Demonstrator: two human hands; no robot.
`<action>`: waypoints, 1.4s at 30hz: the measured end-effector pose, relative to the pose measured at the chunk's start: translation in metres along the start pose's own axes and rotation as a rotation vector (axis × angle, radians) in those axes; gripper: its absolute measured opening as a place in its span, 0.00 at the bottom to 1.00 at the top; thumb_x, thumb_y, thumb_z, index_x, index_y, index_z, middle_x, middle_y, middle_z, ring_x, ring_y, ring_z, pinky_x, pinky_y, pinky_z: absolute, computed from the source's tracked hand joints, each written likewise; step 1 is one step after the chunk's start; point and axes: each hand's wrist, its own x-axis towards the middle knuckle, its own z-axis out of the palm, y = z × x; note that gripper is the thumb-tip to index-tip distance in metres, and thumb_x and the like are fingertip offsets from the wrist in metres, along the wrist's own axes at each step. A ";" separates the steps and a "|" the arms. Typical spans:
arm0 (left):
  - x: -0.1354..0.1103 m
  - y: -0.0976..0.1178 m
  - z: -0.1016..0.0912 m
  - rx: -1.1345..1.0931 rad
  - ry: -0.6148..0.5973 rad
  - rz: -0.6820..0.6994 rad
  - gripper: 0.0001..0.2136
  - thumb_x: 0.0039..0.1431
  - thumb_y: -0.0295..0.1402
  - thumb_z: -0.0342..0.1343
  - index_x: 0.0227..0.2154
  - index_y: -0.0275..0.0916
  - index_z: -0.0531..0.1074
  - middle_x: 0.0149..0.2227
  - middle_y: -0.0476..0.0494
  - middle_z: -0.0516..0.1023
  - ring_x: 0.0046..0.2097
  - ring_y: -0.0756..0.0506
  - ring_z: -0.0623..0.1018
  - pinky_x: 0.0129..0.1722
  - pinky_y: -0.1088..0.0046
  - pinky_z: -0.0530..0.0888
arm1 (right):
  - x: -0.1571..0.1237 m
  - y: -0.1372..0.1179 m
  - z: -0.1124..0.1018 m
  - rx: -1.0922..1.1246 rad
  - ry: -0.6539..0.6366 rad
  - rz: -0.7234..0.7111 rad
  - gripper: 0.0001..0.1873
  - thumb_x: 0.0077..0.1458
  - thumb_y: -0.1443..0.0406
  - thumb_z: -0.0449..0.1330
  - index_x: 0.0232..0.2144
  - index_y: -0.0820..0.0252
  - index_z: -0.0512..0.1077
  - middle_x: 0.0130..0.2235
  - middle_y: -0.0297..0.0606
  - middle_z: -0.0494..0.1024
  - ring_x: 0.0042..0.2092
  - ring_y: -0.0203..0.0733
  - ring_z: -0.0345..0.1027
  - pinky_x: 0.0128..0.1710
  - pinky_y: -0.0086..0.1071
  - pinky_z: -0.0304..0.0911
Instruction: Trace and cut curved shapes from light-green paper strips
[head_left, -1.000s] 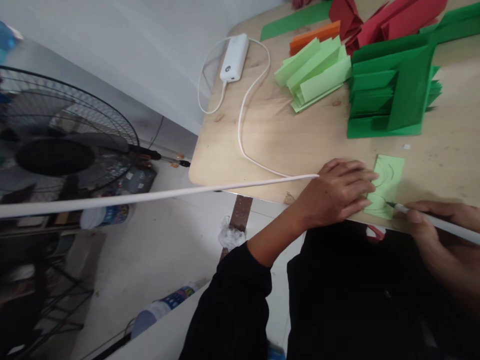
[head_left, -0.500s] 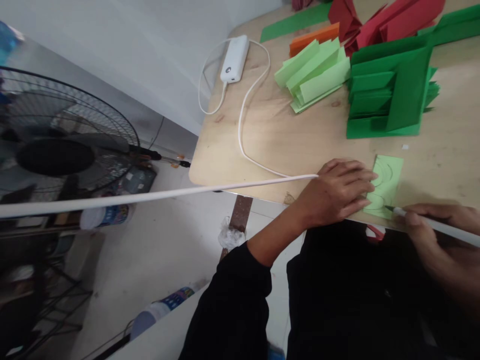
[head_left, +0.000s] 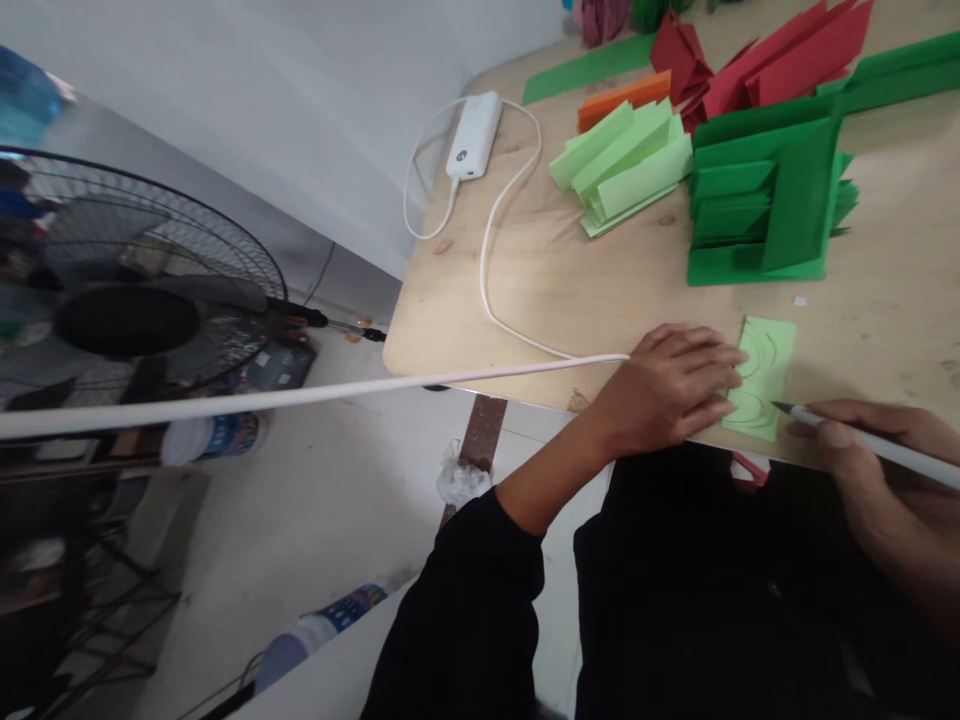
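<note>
A small light green paper strip [head_left: 772, 350] with curved pencil-like lines drawn on it lies near the table's front edge. My left hand [head_left: 671, 385] rests flat, fingers stretched out, with the fingertips on the strip's left side. In my right hand [head_left: 877, 450] is a white pencil [head_left: 881, 443] with a dark tip, pinched between thumb and fingers. Its tip is at the lower right part of the strip, beside a drawn curve; whether it touches the paper I cannot tell.
Folded light green papers [head_left: 626, 165], dark green papers [head_left: 769, 200], red papers [head_left: 795, 60] and an orange paper [head_left: 622, 100] lie farther back. A white power bank [head_left: 475, 135] with a white cable [head_left: 487, 240] sits at the left. A fan [head_left: 135, 300] stands beyond the table.
The pencil tip has shifted slightly up and left off the lower curve, where more line now shows. My left hand stays on the strip. The whole view has shifted a little.
</note>
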 end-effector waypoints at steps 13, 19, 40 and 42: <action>-0.001 -0.002 0.005 -0.006 0.060 0.034 0.13 0.64 0.36 0.46 0.42 0.40 0.76 0.55 0.48 0.74 0.60 0.44 0.68 0.61 0.62 0.60 | -0.007 0.014 0.016 0.045 0.104 -0.401 0.23 0.52 0.70 0.60 0.51 0.58 0.70 0.38 0.43 0.80 0.38 0.47 0.72 0.42 0.41 0.63; -0.001 -0.004 0.007 -0.093 0.161 0.014 0.12 0.64 0.36 0.48 0.41 0.38 0.75 0.52 0.43 0.76 0.58 0.45 0.70 0.59 0.63 0.64 | -0.008 0.015 0.018 0.042 0.133 -0.430 0.25 0.51 0.71 0.61 0.53 0.59 0.69 0.38 0.43 0.80 0.38 0.46 0.71 0.40 0.40 0.63; 0.004 0.044 0.018 0.038 0.258 -0.483 0.10 0.55 0.42 0.57 0.32 0.40 0.73 0.38 0.43 0.72 0.46 0.42 0.68 0.53 0.60 0.65 | -0.004 0.020 0.024 -0.024 0.237 -0.591 0.29 0.52 0.71 0.59 0.57 0.62 0.66 0.38 0.44 0.80 0.39 0.46 0.74 0.40 0.38 0.63; 0.005 0.047 0.019 0.052 0.260 -0.522 0.10 0.55 0.42 0.57 0.31 0.40 0.72 0.37 0.43 0.71 0.45 0.41 0.68 0.52 0.60 0.65 | -0.003 0.019 0.025 -0.032 0.245 -0.618 0.29 0.51 0.72 0.59 0.58 0.62 0.65 0.37 0.44 0.80 0.38 0.46 0.74 0.39 0.37 0.63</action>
